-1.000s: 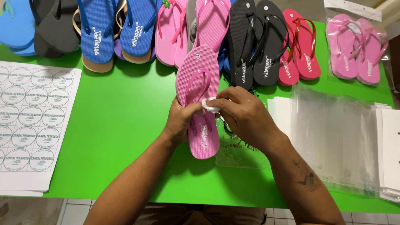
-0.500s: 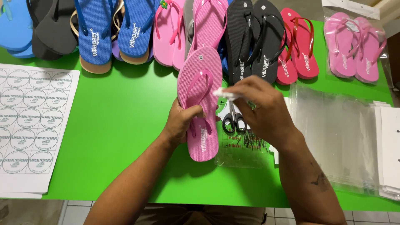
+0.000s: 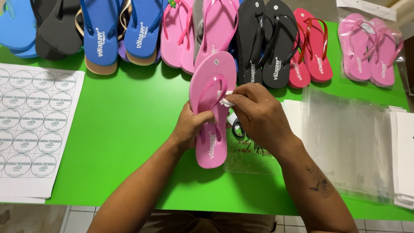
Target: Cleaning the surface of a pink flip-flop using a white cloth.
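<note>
A pink flip-flop (image 3: pixel 212 82) lies lengthwise over the green table (image 3: pixel 125 129), toe end away from me. My left hand (image 3: pixel 193 125) grips its middle from the left, thumb across the sole. My right hand (image 3: pixel 258 116) comes in from the right and pinches a small white piece (image 3: pixel 225 100) against the strap on the flip-flop's right side. Black scissors (image 3: pixel 237 128) lie partly hidden under my right hand.
A row of flip-flops in blue (image 3: pixel 100 34), pink, black (image 3: pixel 267 43) and red (image 3: pixel 311 47) lines the far edge. A bagged pink pair (image 3: pixel 370 48) sits far right. A sheet of round stickers (image 3: pixel 30 125) lies left. Clear plastic bags (image 3: pixel 345 142) and white cards (image 3: pixel 405 159) are stacked right.
My right hand lifted with the white piece half a second ago and has come back down onto the strap. The flip-flop has stayed in my left hand.
</note>
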